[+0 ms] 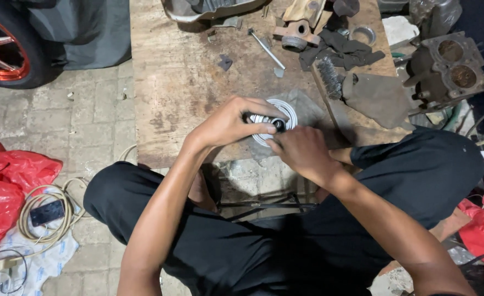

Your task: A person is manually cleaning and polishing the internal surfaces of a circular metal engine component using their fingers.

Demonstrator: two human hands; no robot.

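Note:
A round silver metal part with ribbed rings rests on a low wooden board, over a piece of clear plastic. My left hand curls over its left side, fingers closed around a dark cylindrical piece at its centre. From the right, my right hand presses its fingertips against the same dark centre. Both hands hide the near half of the silver part. I sit cross-legged in black trousers behind the board.
On the board lie a wire brush, a metal rod, a black rag, a metal ring and a brown casting. An engine cylinder block sits right. A red-rimmed wheel, red plastic bags and coiled cable lie left.

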